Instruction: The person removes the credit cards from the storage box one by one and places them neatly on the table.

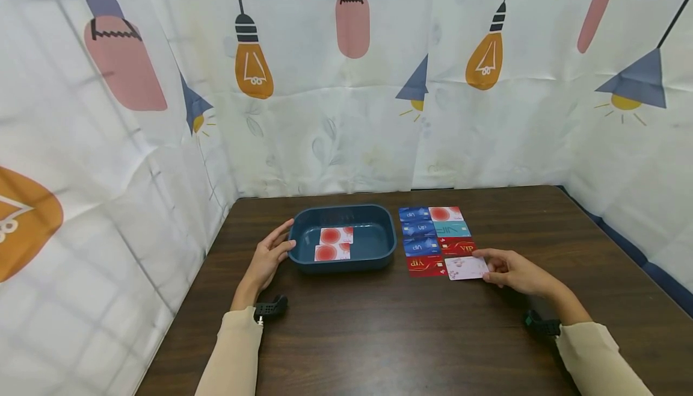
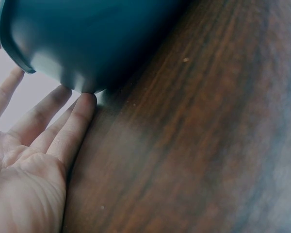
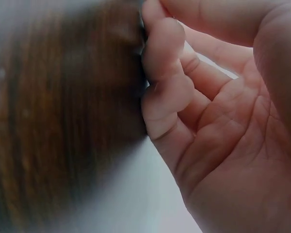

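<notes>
My left hand (image 1: 267, 260) is at the left end of a dark teal plastic tray (image 1: 342, 266), thumb and forefinger right at its rim. The left wrist view shows the other fingers (image 2: 72, 124) nearly straight, their tips against the tray's outer wall. Two white cards with red circles (image 1: 332, 253) lie inside the tray. My right hand (image 1: 517, 272) pinches the right edge of a white card with a pink floral print (image 1: 464, 268). This card is at the near right corner of a two-column block of cards. In the right wrist view the fingers (image 3: 167, 97) are curled, and the card is hidden.
The block has blue VIP cards (image 1: 419, 229) down the left and a red VIP card (image 1: 426, 265) below them. On the right are a red-circle card (image 1: 446, 213), a teal card (image 1: 452, 229) and another red card (image 1: 457, 245). A patterned curtain (image 1: 325, 143) surrounds the wooden table (image 1: 368, 336).
</notes>
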The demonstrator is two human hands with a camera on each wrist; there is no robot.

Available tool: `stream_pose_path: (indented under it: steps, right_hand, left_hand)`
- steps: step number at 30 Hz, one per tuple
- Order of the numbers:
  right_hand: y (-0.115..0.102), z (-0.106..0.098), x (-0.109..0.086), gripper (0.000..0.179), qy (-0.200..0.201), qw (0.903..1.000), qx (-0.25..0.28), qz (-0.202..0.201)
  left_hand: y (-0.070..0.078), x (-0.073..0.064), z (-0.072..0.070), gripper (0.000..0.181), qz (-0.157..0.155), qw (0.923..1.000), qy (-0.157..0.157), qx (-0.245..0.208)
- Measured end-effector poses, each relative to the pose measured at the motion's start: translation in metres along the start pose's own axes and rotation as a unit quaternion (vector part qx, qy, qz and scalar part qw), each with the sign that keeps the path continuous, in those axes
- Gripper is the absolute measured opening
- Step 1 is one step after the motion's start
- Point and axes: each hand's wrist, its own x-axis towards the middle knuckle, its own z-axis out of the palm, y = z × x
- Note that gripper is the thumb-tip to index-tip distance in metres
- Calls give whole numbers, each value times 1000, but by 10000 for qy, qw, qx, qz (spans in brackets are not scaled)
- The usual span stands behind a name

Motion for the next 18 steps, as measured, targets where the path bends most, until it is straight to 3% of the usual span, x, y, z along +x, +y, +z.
stream_pose_path:
  steps: [6,18]
  right_hand:
    - [-1,-1,0,55,23,9995,-275,150]
    - [-1,2,1,54,226,9978,-627,41]
  left_hand:
    - [-1,0,0,60,-54,10000,16,41]
    - [-1,1,0,60,-41,10000,27,31]
